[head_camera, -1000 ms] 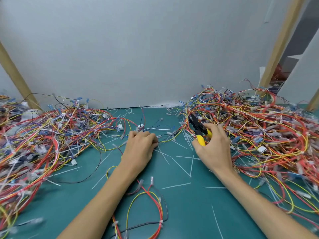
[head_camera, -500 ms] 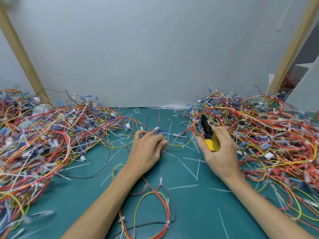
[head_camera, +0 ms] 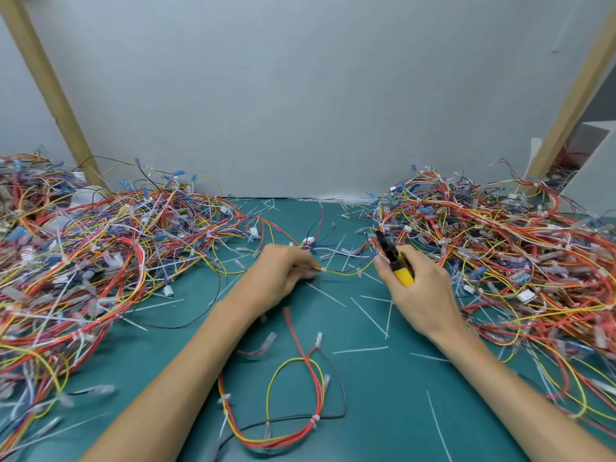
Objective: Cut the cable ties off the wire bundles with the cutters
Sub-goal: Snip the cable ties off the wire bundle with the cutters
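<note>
My left hand [head_camera: 281, 273] rests on the green mat and pinches a thin yellow wire [head_camera: 346, 273] that carries a small white cable tie just past my fingertips. The wire sags to the right into the big wire pile [head_camera: 506, 248]. My right hand [head_camera: 418, 290] grips the yellow-handled cutters [head_camera: 395, 260], whose black jaws point up and left, close to the wire's right end but apart from the tie. A looped bundle of red, yellow and black wires [head_camera: 300, 401] with white ties lies between my forearms.
A second large wire pile [head_camera: 93, 258] fills the left of the green mat [head_camera: 383, 411]. Cut white tie strips [head_camera: 360, 350] litter the mat. A grey wall stands behind, with wooden posts [head_camera: 50, 91] at both sides.
My left hand has drawn the yellow wire out of the right pile toward the middle. My right hand with the cutters shifted slightly. The camera tilted down.
</note>
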A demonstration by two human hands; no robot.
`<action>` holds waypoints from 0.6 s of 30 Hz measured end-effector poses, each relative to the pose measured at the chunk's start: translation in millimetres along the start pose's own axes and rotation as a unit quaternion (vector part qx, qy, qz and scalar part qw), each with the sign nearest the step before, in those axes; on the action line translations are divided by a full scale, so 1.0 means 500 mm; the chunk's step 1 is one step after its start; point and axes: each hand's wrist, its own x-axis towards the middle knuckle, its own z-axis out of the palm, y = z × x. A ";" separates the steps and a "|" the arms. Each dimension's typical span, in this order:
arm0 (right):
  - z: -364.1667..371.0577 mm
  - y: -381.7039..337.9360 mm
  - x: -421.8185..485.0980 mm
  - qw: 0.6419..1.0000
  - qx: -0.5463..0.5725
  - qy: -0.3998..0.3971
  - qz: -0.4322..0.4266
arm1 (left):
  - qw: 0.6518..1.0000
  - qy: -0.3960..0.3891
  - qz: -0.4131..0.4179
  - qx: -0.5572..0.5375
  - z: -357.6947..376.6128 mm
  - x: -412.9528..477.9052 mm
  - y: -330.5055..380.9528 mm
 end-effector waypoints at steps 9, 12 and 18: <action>-0.012 0.004 -0.002 0.994 0.075 0.070 0.033 | 0.982 0.098 0.080 0.142 -0.016 -0.008 0.008; -0.014 0.002 -0.005 0.991 0.098 0.085 0.039 | 0.993 0.083 0.025 0.086 -0.016 -0.009 0.018; -0.011 0.002 -0.004 0.999 0.016 0.037 0.033 | 0.990 0.078 -0.085 0.082 0.020 -0.011 0.021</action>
